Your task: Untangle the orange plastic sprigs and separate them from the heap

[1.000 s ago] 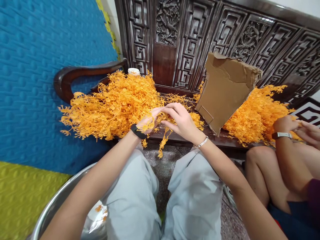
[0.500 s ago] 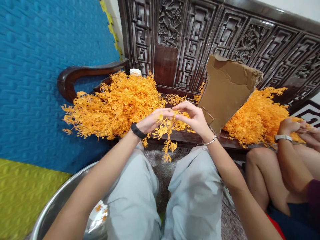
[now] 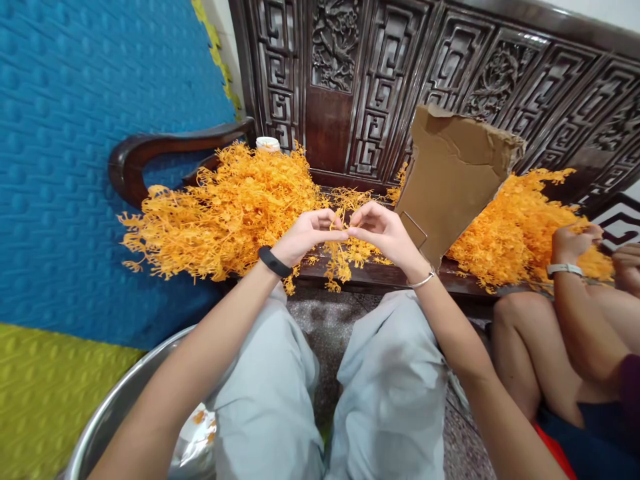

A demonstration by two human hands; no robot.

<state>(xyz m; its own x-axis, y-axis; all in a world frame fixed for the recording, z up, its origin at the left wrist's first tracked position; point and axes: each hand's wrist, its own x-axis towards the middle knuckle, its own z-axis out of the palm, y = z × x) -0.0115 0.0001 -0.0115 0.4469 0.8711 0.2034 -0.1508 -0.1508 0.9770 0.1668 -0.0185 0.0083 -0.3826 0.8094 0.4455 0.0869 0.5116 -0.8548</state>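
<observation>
My left hand and my right hand meet fingertip to fingertip above the front edge of the bench. Both are closed in a pinch on an orange plastic sprig, whose small branches dangle below the fingers. The exact spot of the grip is partly hidden by the fingertips. To the left of my hands lies a big heap of orange plastic sprigs. Looser orange pieces are scattered on the bench just behind my fingers.
A cardboard piece stands on the dark carved bench, with another orange heap to its right. A co-worker's hand is beside that heap. A metal basin sits at lower left. A white container stands behind the left heap.
My left hand has turned from flat fingers to a pinch, its fingertips now meeting my right's. The hanging sprig has risen slightly. The co-worker's hands have moved apart.
</observation>
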